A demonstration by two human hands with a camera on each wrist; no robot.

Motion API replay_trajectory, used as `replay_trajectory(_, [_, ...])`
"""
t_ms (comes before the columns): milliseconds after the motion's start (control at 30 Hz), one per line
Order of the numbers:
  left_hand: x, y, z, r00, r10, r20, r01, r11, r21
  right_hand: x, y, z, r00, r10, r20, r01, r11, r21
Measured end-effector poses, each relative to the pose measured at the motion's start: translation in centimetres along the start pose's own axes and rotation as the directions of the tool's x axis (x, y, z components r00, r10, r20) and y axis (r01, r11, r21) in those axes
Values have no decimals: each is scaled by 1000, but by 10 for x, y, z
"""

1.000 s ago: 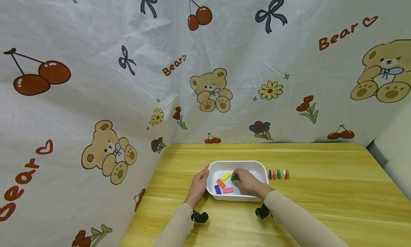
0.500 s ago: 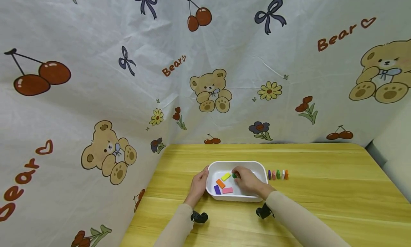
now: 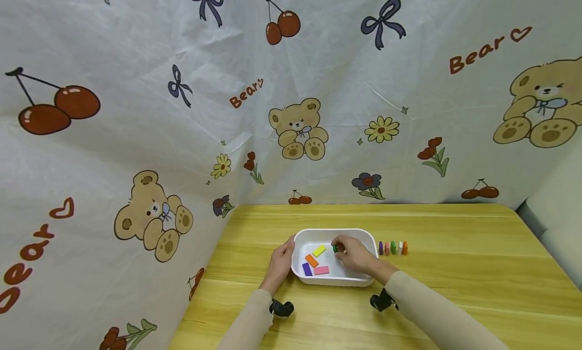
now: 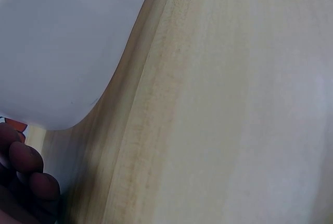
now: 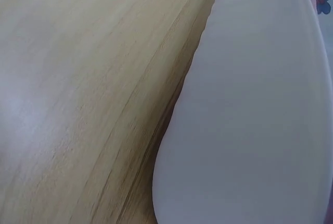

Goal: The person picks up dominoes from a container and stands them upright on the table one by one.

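A white rectangular plastic tray (image 3: 334, 281) stands on the wooden table. My left hand (image 3: 280, 261) holds the tray's left end; curled fingers (image 4: 26, 156) show beside the tray wall (image 4: 62, 52) in the left wrist view. Reaching over the right side of the tray, my right hand (image 3: 354, 254) pinches a small green block (image 3: 335, 249) between thumb and fingers. Inside lie a yellow block (image 3: 319, 251), an orange block (image 3: 311, 260), a purple block (image 3: 307, 269) and a pink block (image 3: 321, 270), all flat. The right wrist view shows only the tray's outer wall (image 5: 250, 104), the hand hidden.
Right of the tray, several small blocks stand upright in a row: purple (image 3: 381, 248), pink (image 3: 387, 248), green (image 3: 393, 247), white (image 3: 400, 248) and orange (image 3: 405, 248). A printed bear cloth (image 3: 336, 178) hangs behind and left of the table (image 3: 454, 289).
My right hand has shifted slightly right with the green block, away from the yellow one. My left hand stays at the tray's end, and the other blocks lie as before.
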State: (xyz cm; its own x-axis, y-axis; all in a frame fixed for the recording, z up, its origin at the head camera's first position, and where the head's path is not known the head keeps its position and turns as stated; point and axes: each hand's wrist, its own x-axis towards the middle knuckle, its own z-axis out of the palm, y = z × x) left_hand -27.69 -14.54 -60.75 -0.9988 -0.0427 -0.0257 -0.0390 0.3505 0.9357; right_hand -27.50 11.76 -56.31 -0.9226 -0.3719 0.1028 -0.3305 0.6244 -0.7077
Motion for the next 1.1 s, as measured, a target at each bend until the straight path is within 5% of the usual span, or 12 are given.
replay_trajectory(1100, [-2,3,0,1000,16,9,-16,1000,-20,-34,1,-45,1000,-21,-1,21,994,108])
